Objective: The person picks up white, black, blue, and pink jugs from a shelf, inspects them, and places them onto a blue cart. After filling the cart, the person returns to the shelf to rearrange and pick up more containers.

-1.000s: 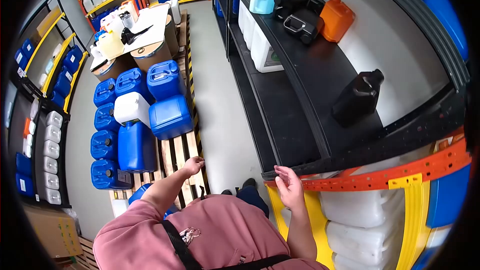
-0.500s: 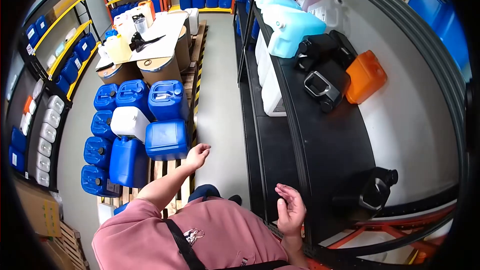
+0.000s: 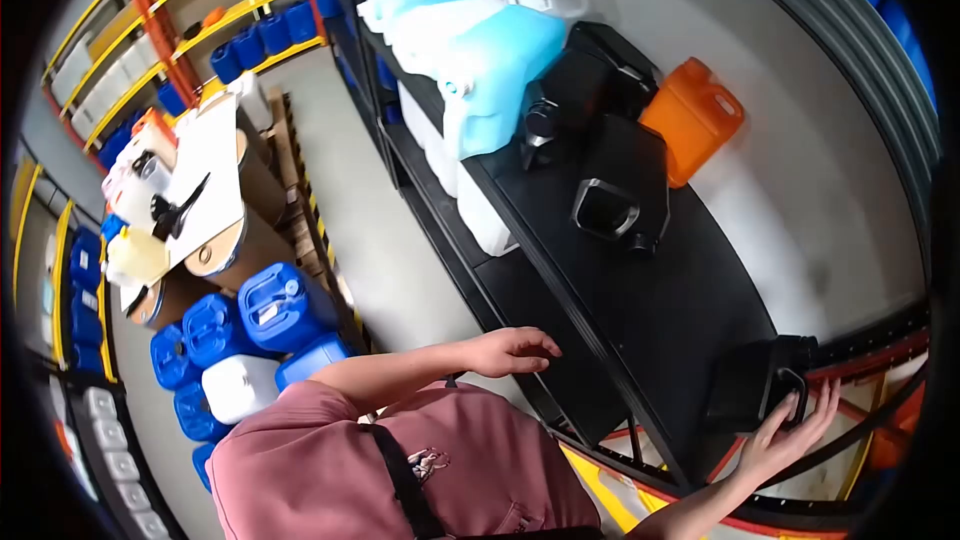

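We see our right hand [image 3: 785, 435] at four o'clock, beside a black plastic jug [image 3: 742, 380] with a moulded handle [image 3: 797, 388]. This hand is released: its fingers are stretched and spread at the handle, and they do not close around it. If they already touch the plastic, we cannot tell.

The black plastic jug stands near the end of a long black shelf [image 3: 640, 340], with its handle side toward our right hand. Our left hand [image 3: 512, 350] is near six o'clock, at the front edge of the shelf in our view. It is also released and holds nothing; the fingers are a little curved, pointing to the right.

On the same shelf, at two o'clock, we find an orange plastic canister [image 3: 692, 125] just beside a black canister with a shiny handle rim [image 3: 635, 170]. More black containers [image 3: 590, 80] are close behind. At twelve o'clock there is a light blue translucent jug [image 3: 510, 75], well apart from our right hand.

At eight o'clock, blue plastic jerrycans [image 3: 285, 310] are grouped around a white jerrycan [image 3: 238, 388]. At nine o'clock, a white flat board [image 3: 222, 195] lies on brown round drums [image 3: 245, 255].
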{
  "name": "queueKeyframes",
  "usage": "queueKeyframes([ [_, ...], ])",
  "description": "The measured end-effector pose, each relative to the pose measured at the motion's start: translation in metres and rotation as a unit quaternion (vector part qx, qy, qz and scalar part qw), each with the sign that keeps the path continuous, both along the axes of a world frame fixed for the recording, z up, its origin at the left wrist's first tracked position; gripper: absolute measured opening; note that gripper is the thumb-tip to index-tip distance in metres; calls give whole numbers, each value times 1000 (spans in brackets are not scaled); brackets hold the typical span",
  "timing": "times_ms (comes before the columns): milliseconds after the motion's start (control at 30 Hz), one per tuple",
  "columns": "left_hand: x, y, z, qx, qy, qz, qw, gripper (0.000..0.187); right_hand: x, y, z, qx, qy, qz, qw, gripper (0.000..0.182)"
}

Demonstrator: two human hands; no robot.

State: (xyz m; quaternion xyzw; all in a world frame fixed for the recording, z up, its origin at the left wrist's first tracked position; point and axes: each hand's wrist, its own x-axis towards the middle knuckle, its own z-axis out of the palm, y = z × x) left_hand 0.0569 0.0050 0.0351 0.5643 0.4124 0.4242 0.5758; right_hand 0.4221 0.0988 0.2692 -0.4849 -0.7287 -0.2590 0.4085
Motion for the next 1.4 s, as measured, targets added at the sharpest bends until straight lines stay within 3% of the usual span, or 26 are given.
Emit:
queueKeyframes([
  [100,-34,16,26,46,-10,-56,997,32,26,31,-6,3,-14,-92,996,49],
  [133,-41,20,22,16,-82,-69,994,31,46,41,-17,-22,-4,-133,991,51],
  [200,-52,28,15,-6,-139,-83,987,30,60,50,-24,-166,130,-157,965,54],
  [233,-56,31,14,-23,-132,-90,987,30,74,58,-35,-163,274,-50,947,47],
  [267,-60,33,15,-41,-124,-100,986,30,77,55,-29,-152,168,-111,968,40],
  [300,-63,34,15,-58,-114,-100,987,30,59,48,-17,-198,256,-114,939,38],
  [333,-63,34,16,-75,-100,-94,988,31,52,43,-12,-222,256,-146,930,38],
  [400,-59,36,19,-85,-108,-113,984,31,36,36,-6,-267,395,-87,875,38],
  [533,-56,41,25,-74,-140,-131,979,31,57,19,-27,-279,498,-35,820,26],
  [600,-51,46,35,-80,-134,-146,977,30,53,11,-32,-248,584,89,768,20],
  [800,-33,65,46,-77,-146,-206,965,31,26,-10,-26,-236,591,118,762,37],
  [933,-4,75,50,-86,-181,-260,945,35,6,-38,-20,-264,586,149,752,39],
  [1067,34,73,65,-203,-180,-286,919,55,-25,-72,-17,-253,594,178,743,42],
  [1167,58,70,71,-341,-254,-283,860,61,-46,-100,-16,-264,579,167,753,53],
  [1233,70,69,67,-383,-311,-351,796,65,-55,-122,-17,-255,597,170,741,42],
  [1267,73,66,65,-378,-298,-373,793,69,-57,-137,-18,-262,607,159,733,36],
  [1300,76,64,50,-389,-326,-415,755,70,-62,-147,-17,-244,574,137,769,27],
  [1333,82,58,60,-417,-287,-398,765,70,-64,-158,-18,-237,587,132,762,24],
  [1400,97,42,69,-413,-258,-368,792,70,-61,-182,-14,-257,520,108,807,25],
])
